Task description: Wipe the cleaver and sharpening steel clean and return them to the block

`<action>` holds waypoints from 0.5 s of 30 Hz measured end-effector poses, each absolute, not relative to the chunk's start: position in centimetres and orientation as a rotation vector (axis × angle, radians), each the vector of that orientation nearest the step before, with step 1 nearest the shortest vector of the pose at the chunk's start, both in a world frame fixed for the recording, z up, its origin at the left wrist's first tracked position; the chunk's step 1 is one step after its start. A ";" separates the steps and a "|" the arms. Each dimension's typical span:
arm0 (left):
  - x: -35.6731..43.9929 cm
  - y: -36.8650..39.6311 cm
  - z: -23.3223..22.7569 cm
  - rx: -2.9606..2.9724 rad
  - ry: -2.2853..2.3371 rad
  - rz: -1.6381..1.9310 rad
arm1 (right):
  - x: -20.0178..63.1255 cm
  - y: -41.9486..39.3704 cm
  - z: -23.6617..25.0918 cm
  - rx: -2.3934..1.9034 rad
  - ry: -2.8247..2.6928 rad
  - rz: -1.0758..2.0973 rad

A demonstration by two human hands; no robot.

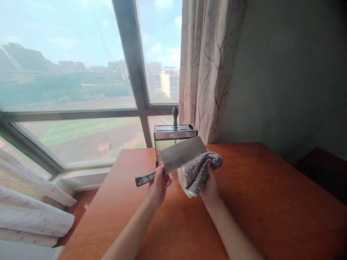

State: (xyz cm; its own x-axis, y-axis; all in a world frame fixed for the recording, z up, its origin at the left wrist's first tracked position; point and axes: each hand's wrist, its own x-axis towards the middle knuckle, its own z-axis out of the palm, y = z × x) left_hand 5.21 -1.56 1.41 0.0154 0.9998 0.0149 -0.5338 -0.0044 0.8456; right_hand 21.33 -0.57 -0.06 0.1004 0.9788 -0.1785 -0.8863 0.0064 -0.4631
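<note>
- Cleaver [182,154]: centre of frame, held in the air above the table [271,202]; blade broadside to the camera, tip tilted up to the right, handle sticking out lower left.
- Left hand [158,187]: closed on the cleaver at the joint of handle and blade, fingers curled round from below, thumb on the near face; forearm rises from the bottom edge of the frame, wrist straight.
- Right hand [209,186]: closed on a bunched grey cloth [199,171], knuckles up, cloth pressed against the right end of the blade; forearm enters from lower right.
- Rack [173,139]: metal knife holder, just behind the blade at mid frame, one dark handle [175,115] standing in a top slot.
- Curtain [208,65]: upper centre, hanging just right of the rack.
- Risk, cut: cloth is thin at its edges; should the right hand slide toward the cutting edge, which side is not clear here, fingers could meet steel.
- Risk, slip: grip sits far forward on a short hold; a hard push from the cloth could twist the blade out of the left hand and drop it on the table or a forearm.
- Risk, knock: blade is near the rack; a swing backward could strike or tip it.
</note>
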 end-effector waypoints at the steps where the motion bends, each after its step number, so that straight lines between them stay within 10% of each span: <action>1: 5.5 -1.8 1.2 0.815 0.773 1.381 | 20.9 -0.8 -0.3 -0.539 -0.227 1.512; 15: 5.8 -2.5 0.9 1.150 0.768 1.190 | 21.0 -0.3 -0.5 -0.592 -0.299 1.584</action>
State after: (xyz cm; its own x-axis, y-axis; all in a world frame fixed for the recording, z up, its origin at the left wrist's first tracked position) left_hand 5.76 -2.55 0.92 0.2462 0.9633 0.1067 -0.2997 -0.0290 0.9536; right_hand 20.97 -0.30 -0.52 -0.0099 0.9813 -0.1922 -0.8438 -0.1113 -0.5249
